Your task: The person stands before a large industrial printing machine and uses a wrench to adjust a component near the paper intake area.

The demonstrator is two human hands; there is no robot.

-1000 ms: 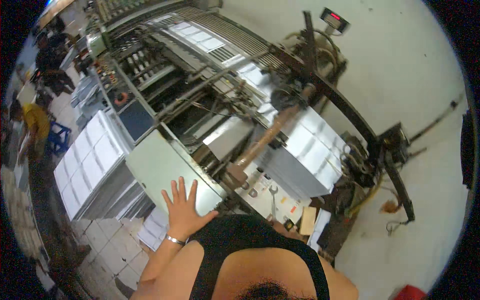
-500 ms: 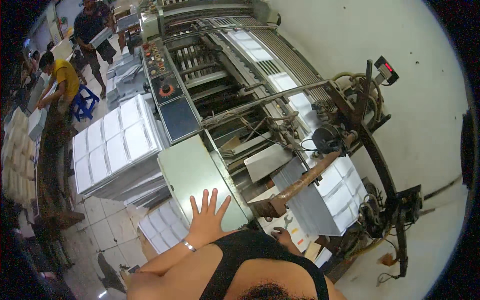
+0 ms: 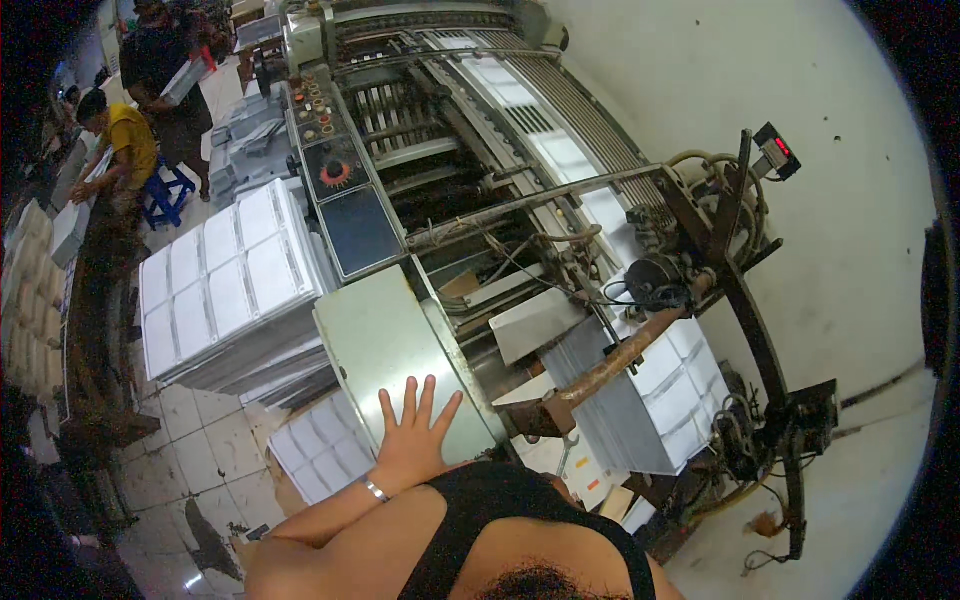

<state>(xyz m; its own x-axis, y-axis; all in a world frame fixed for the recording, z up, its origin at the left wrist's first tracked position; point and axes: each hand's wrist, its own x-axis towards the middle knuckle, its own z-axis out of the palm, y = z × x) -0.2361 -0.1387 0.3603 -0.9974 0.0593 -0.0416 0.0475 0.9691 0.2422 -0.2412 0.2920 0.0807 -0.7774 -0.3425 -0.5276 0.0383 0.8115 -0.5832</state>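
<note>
My left hand (image 3: 413, 440) lies flat with its fingers spread on the pale green metal cover (image 3: 378, 325) at the near end of a large sheet-feeding machine (image 3: 430, 150). A silvery bracelet is on that wrist, and nothing is in the hand. Of my right hand, only a small patch of skin (image 3: 566, 488) shows past the black top I wear; its fingers are hidden. Close by that patch lies a wrench (image 3: 568, 452) on a pale surface. Beyond it stands a tall stack of printed sheets (image 3: 668, 405) under the machine's rusty bar (image 3: 625, 362).
Left of the cover stands a high stack of printed sheets (image 3: 225, 280), with a lower stack (image 3: 322, 448) nearer me. A control panel (image 3: 325, 150) with knobs runs along the machine. Farther left, one person sits on a blue stool (image 3: 168, 195); another stands holding a stack of sheets (image 3: 187, 80).
My right hand has drawn back behind my body, where its fingers no longer show. The left hand stays put. The standing person has shifted slightly left, and sheets have moved along the machine.
</note>
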